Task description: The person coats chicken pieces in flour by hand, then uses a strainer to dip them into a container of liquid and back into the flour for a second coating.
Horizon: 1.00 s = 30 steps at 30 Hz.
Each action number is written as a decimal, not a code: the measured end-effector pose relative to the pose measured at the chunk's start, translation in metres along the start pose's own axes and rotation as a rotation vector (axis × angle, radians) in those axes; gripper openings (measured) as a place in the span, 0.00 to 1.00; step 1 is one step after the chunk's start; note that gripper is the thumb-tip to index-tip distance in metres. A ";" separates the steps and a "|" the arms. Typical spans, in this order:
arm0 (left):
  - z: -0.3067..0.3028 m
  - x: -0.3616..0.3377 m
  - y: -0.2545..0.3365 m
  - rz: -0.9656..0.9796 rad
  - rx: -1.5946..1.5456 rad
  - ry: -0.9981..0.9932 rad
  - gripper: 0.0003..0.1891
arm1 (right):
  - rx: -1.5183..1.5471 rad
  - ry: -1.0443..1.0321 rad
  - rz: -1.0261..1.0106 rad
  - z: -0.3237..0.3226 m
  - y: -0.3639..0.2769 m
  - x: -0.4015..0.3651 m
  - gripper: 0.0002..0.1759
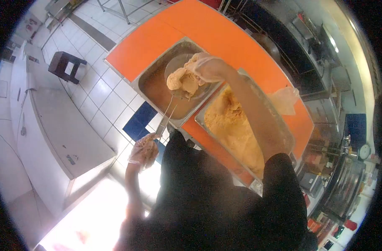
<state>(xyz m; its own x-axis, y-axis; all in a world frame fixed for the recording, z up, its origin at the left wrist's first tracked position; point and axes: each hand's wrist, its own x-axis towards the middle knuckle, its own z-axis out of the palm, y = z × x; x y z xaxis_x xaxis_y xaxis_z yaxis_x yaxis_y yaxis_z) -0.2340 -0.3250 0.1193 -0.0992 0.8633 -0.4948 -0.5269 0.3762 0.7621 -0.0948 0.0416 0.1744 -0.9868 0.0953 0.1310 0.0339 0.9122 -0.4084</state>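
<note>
My left hand (pixel 144 151), in a clear plastic glove, is closed around a metal wire handle (pixel 169 113). Its two thin wires reach over the near edge of a metal pan (pixel 151 98) of brownish liquid, toward a round, greyish shape (pixel 174 62) that may be a strainer. Above that shape, my right hand (pixel 207 67), also gloved, is closed on coated, pale orange food pieces (pixel 184 81). My right forearm crosses a second metal pan (pixel 289 140) filled with yellowish flour-like coating (pixel 235 129).
Both pans are set in an orange counter (pixel 224 37). A crumpled plastic bag (pixel 285 100) lies at its right side. A dark stool (pixel 66 67) stands on the tiled floor, with a long white chest (pixel 73 129) at left. Shelves and kitchen equipment are at right.
</note>
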 end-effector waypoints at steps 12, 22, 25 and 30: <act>-0.010 0.023 -0.008 -0.163 -0.141 0.103 0.21 | -0.573 -0.011 0.320 -0.042 -0.068 -0.048 0.11; -0.088 0.101 -0.015 0.017 1.065 -0.286 0.16 | -0.157 0.585 0.984 0.027 -0.090 -0.292 0.14; 0.004 0.062 0.057 -0.246 0.287 0.016 0.15 | -0.097 0.641 1.154 0.034 -0.110 -0.323 0.14; -0.001 0.060 0.064 -0.268 0.088 -0.066 0.15 | -0.018 0.730 1.291 0.042 -0.126 -0.350 0.14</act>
<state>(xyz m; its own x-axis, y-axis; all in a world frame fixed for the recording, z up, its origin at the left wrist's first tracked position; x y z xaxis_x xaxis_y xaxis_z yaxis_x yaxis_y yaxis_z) -0.2743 -0.2495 0.1382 0.0904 0.7479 -0.6577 -0.4514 0.6194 0.6423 0.2398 -0.1232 0.1418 0.0221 0.9936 0.1112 0.8112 0.0472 -0.5828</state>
